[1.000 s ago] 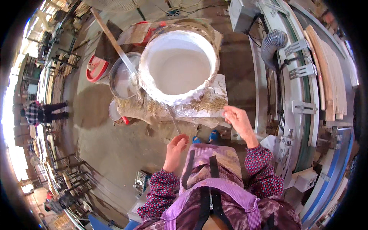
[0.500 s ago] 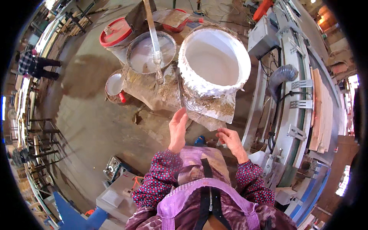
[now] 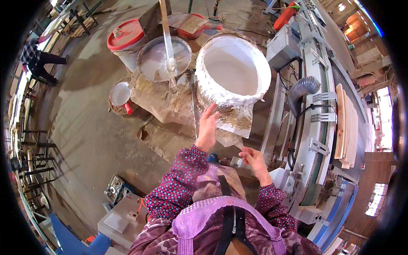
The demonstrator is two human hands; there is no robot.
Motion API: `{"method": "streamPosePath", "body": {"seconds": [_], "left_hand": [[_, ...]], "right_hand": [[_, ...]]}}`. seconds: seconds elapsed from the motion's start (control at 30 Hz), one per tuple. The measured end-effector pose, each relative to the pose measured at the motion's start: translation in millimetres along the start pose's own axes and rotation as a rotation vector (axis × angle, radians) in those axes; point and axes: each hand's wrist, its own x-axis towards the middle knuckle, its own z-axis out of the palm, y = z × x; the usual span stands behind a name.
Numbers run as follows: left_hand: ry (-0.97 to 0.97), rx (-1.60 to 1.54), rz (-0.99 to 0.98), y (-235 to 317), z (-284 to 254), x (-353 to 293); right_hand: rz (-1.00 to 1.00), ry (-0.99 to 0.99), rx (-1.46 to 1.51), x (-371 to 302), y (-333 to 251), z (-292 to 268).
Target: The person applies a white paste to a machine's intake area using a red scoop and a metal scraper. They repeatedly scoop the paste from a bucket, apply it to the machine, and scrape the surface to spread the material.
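Note:
A large white-coated bucket (image 3: 227,97) with thick crusted white on its rim stands ahead, holding pale liquid. Under its near side hangs a stained, pale sheet (image 3: 236,127). My left hand (image 3: 207,131) reaches up to the bucket's near side, fingers stretched and apart, with nothing in it; whether the fingertips touch is unclear. My right hand (image 3: 255,162) is closed in a pinch on the thin near corner of a translucent plastic sheet (image 3: 228,138). Left of the bucket, a second bucket (image 3: 140,63) of greyish liquid has a long-handled flat brush (image 3: 170,63) lying across it.
A red-lidded bucket (image 3: 126,34) and a small pot with a red handle (image 3: 121,94) stand to the left. Along the right runs a metal machine (image 3: 316,127) with a grey flexible hose (image 3: 304,91) and wooden boards (image 3: 346,127). Another person (image 3: 36,59) stands far left.
My left hand has moved up and forward to the bucket's near side. My right hand's fingers have come to the plastic sheet's corner and closed on it. The whole view has shifted slightly.

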Motion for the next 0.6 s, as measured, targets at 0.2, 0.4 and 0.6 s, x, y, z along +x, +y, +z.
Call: {"method": "streamPosePath", "body": {"seconds": [0.2,0.4,0.6], "left_hand": [[0.039,0.072,0.042,4,-5,-22],[0.144,1.191,0.182,17,-49,-25],[0.225,1.101,0.262,11,-67,-12]], "right_hand": [[0.043,0.016,0.021,-8,9,3],[0.020,0.033,0.039,-3,13,-9],[-0.030,0.028,0.112,6,21,-21]]}}
